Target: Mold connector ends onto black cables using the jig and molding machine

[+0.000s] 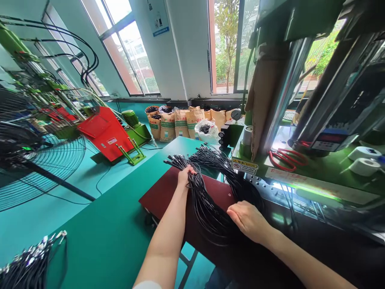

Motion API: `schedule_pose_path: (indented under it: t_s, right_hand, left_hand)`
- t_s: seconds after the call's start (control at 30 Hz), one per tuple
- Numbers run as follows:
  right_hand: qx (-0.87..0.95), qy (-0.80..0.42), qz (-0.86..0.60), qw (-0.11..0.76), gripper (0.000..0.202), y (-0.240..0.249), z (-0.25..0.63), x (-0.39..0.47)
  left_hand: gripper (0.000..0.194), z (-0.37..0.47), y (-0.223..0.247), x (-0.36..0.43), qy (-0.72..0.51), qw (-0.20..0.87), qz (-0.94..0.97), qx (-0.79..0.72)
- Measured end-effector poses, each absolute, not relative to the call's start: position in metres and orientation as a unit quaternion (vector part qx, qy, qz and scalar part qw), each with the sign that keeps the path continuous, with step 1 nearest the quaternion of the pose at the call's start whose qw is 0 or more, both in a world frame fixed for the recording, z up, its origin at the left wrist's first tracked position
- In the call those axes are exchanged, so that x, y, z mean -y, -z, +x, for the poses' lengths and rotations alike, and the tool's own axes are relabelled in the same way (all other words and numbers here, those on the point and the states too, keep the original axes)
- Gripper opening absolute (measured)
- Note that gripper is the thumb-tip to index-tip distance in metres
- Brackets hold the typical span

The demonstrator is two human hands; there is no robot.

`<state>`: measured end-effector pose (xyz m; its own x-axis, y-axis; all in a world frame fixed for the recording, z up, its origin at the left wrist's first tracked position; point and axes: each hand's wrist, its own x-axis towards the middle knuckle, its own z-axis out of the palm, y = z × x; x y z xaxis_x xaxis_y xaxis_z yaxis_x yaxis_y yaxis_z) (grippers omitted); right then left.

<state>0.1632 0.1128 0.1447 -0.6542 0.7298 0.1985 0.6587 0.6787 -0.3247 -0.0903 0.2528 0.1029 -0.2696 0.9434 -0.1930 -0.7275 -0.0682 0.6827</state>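
Note:
A thick bundle of black cables lies across a dark red board. My left hand is closed round it just below the connector ends, which fan out beyond my fist. At the bundle's lower, curving end is my right hand, its fingers curled in around the cables; the fingertips are hidden beneath. Close behind, a second bundle of black cables stretches from the green table toward the machine, with neither hand holding it.
On my right stands a green press machine with red-handled scissors on its bed. More cables lie on the green table at lower left. A fan, a red machine cabinet and filled sacks stand farther off.

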Motion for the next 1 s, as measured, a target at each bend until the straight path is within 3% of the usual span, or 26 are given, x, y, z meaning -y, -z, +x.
schedule_pose_path:
  t_s: [0.1, 0.23, 0.47, 0.63, 0.83, 1.0]
  right_hand:
    - [0.885, -0.079, -0.388, 0.245, 0.022, -0.148, 0.175, -0.098]
    - [0.856, -0.022, -0.399, 0.327, 0.025, -0.146, 0.217, -0.064]
    - [0.757, -0.009, -0.545, 0.359, 0.02, -0.123, 0.318, -0.006]
    - [0.675, -0.07, -0.632, 0.375, 0.016, -0.12, 0.358, 0.003]
    - [0.63, -0.106, -0.665, 0.386, 0.018, -0.137, 0.379, -0.052]
    - [0.63, -0.055, -0.668, 0.392, 0.02, -0.137, 0.387, -0.12]
  left_hand:
    - [0.021, -0.092, -0.107, -0.248, -0.696, 0.612, 0.153, -0.343]
    - [0.022, -0.094, -0.118, -0.239, -0.669, 0.652, 0.157, -0.32]
    - [0.022, -0.077, -0.154, -0.202, -0.592, 0.75, 0.21, -0.206]
    - [0.007, -0.05, -0.193, -0.149, -0.567, 0.735, 0.341, -0.149]
    - [0.013, 0.008, -0.228, -0.089, -0.369, 0.752, 0.501, -0.219]
    - [0.013, 0.065, -0.227, -0.055, -0.091, 0.678, 0.675, -0.277]
